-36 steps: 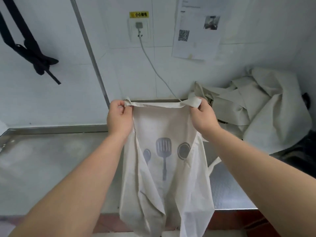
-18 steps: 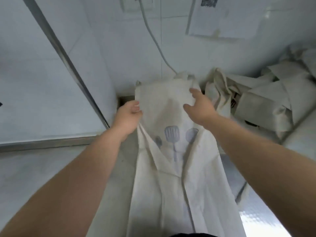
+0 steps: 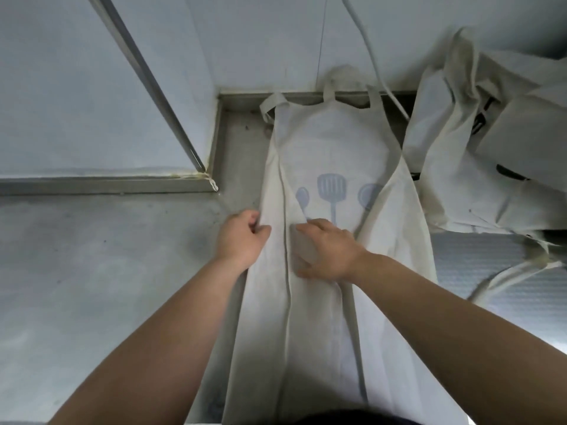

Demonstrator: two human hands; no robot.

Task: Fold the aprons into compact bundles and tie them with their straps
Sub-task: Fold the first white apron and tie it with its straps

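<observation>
Head view: apron (image 3: 331, 142) lies lengthwise on the counter (image 3: 107, 271), bib at its back edge. Left hand (image 3: 242, 237) pinches the apron's side hem; right hand (image 3: 328, 253) presses flat, fingers unclenched. Uneven tugging could skew the fold.

the apron (image 3: 334, 148) at centre frame is matt, off-white woven cloth with a flat grey print; the counter (image 3: 92, 256) at left is dull brushed metal, faintly scuffed.
</observation>
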